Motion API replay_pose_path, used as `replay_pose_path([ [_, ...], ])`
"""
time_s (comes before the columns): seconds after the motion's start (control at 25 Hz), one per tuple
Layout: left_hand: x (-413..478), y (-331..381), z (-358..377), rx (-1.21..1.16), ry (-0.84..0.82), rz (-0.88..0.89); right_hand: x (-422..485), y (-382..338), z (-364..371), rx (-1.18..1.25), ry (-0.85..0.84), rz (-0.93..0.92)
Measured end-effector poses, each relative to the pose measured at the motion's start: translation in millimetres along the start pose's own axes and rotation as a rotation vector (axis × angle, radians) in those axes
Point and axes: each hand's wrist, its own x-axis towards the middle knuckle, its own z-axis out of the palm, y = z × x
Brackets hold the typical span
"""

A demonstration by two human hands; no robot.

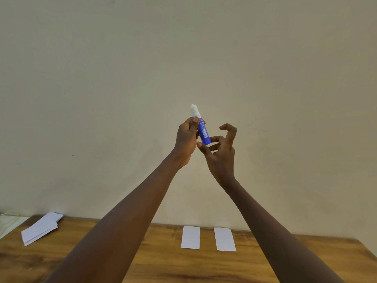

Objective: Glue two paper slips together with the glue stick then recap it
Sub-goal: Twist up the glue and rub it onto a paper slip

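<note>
While the left hand (pixel 186 137) grips the capped glue stick (pixel 201 125) mid-frame, the open right hand (pixel 221 148) likely uncaps next; slips (pixel 190 237) wait below.

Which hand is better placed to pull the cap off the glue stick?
The right hand: its open fingers are free beside the glue stick, while the left hand already grips the blue barrel, white cap up.

Head-worn view, facing the wall (pixel 285 68)
</note>
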Motion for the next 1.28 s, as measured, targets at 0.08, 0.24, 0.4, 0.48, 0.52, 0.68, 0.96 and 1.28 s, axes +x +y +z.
replay_pose_path([
  [0.08,0.2,0.0,0.7,-0.006,0.0,-0.003,-0.3,0.2,2.0,-0.051,-0.019,-0.02],
  [0.24,1.6,-0.3,-0.3,0.015,-0.004,-0.009,1.0,0.0,0.5,0.205,-0.144,0.046],
  [0.4,3.6,-3.8,-1.1,0.01,0.003,0.005,1.9,-0.6,1.1,0.086,-0.086,0.023],
  [0.48,3.4,-3.9,0.2,0.004,0.016,0.011,3.9,0.0,1.7,-0.065,-0.032,-0.018],
  [0.52,3.4,-3.6,1.1,-0.01,0.015,0.011,4.8,0.1,1.5,-0.109,-0.027,-0.034],
  [0.68,2.3,-5.9,2.4,-0.019,-0.006,0.01,3.0,1.7,-0.7,0.071,-0.123,0.022],
  [0.96,-5.4,-23.9,-6.2,0.019,-0.031,-0.017,-5.3,11.1,-1.2,0.216,-0.259,0.113],
  [1.28,-26.9,-68.7,3.5,0.09,-0.102,-0.047,-32.3,49.5,1.2,0.203,-0.111,0.142],
])
